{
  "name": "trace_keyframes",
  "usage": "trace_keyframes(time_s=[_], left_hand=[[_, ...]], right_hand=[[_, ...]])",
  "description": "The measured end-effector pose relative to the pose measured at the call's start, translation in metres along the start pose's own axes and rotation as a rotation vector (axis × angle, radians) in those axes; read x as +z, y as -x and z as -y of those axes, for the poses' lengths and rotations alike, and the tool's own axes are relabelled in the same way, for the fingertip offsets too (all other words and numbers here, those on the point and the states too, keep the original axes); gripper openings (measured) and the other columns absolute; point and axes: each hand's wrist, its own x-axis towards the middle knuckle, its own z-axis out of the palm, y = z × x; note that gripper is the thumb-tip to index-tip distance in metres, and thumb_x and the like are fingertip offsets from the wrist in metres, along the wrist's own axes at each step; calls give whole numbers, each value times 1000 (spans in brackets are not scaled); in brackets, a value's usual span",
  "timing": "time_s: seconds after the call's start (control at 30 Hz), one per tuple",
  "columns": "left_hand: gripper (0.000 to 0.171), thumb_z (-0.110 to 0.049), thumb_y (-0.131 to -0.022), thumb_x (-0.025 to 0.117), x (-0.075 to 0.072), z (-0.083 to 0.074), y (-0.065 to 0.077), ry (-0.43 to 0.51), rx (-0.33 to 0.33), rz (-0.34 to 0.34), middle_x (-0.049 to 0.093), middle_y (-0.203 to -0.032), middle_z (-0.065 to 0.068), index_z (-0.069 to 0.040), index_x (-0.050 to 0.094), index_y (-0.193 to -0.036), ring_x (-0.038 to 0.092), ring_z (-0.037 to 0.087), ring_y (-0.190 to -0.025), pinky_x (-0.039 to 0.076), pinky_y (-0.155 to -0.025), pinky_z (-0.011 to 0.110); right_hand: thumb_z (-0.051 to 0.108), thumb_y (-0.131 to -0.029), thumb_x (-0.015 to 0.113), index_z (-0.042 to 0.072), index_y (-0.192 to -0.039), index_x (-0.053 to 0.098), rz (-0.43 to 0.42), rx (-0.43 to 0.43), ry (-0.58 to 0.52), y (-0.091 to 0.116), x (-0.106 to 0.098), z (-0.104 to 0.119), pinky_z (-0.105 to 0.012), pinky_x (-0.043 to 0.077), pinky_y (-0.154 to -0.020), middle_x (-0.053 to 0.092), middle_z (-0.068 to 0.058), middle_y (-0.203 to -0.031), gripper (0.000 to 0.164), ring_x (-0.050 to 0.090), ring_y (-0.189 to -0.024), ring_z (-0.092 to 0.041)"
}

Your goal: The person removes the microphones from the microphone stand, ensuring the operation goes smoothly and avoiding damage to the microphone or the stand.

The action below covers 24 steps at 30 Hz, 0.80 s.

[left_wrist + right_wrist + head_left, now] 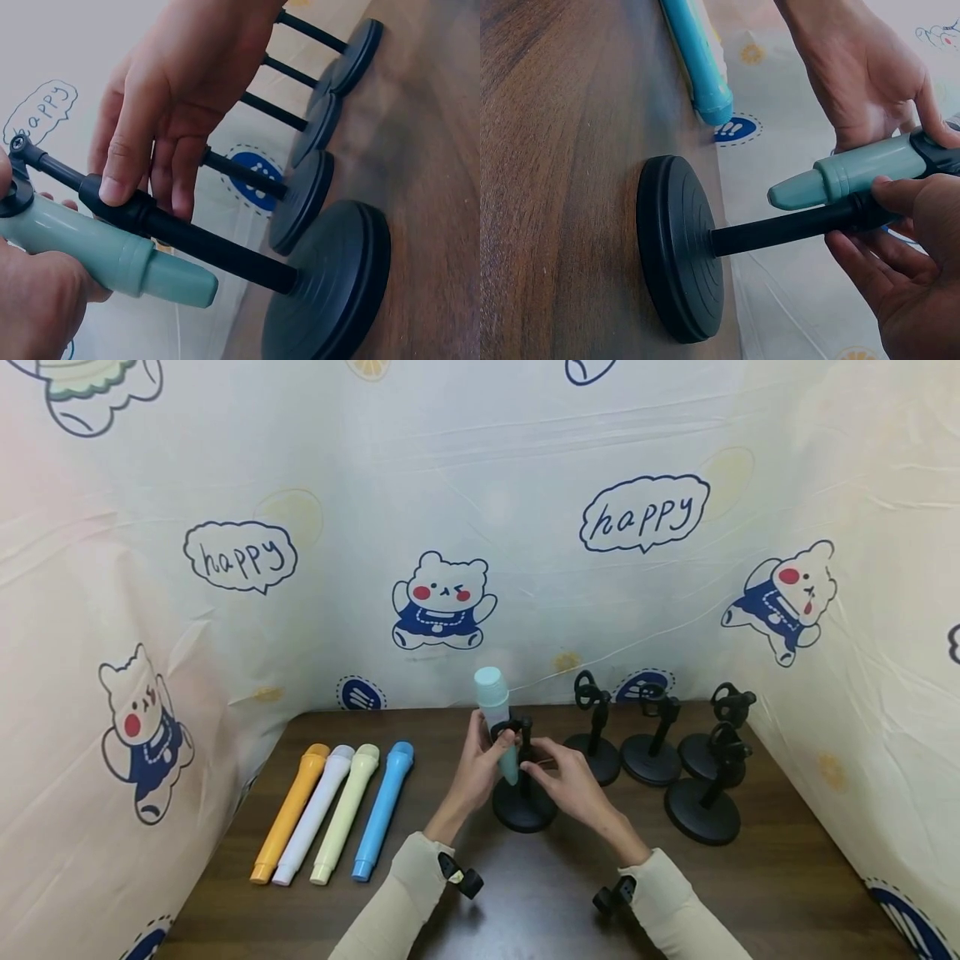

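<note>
A mint-green toy microphone [492, 690] leans in the ring clip of a black microphone stand [525, 814], its narrow end pointing down beside the pole. My left hand [476, 770] grips the microphone's body, with the thumb near the clip. On the other side, my right hand [572, 783] pinches the thicker collar on the pole between thumb and fingers. In the left wrist view, the microphone's tapered tip [180, 279] sticks out past the left hand, alongside the pole [225, 251]. The stand's round base [682, 251] sits on the table in the right wrist view.
Toy microphones lie side by side at left: orange [291, 814], lavender [313, 817], pale yellow [345, 816] and blue [383, 812]. Several black stands [702, 811] with ring clips stand at right. A printed cloth [510, 527] hangs behind the brown table [540, 902].
</note>
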Motion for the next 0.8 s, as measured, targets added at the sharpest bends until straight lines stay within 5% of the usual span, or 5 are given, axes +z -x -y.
trace_keyframes(time_s=[0.23,0.4,0.53,0.8], left_hand=[[45,-16,-111,58,-5,-3,0,-133,21,8,55,-143,20,-11,37,-151,63,21,-123,47,-113,58],[52,-18,-109,61,-10,-11,-1,-217,48,-3,48,-159,18,-8,39,-155,43,30,-153,29,-129,60],[56,-16,-107,64,-11,-22,-3,-255,84,-22,45,-162,18,-6,40,-156,34,35,-160,23,-131,62],[50,-18,-103,73,-8,-38,-11,-338,126,-88,58,-151,13,-10,54,-149,50,30,-150,37,-126,55]], right_hand=[[17,-102,73,7,-136,67,-6,-4,8,-1,0,0,-44,63,-97,76,-11,-125,36,75,-111,-25],[20,-102,74,5,-133,68,-17,-14,-6,-2,0,0,-44,63,-96,76,-11,-123,35,75,-110,-25],[18,-102,74,6,-131,69,-23,-32,-11,-3,0,0,-44,64,-95,76,-12,-122,32,75,-109,-26],[19,-102,74,9,-131,70,-27,-33,-6,-3,0,2,-42,64,-95,77,-10,-122,31,75,-108,-24]])
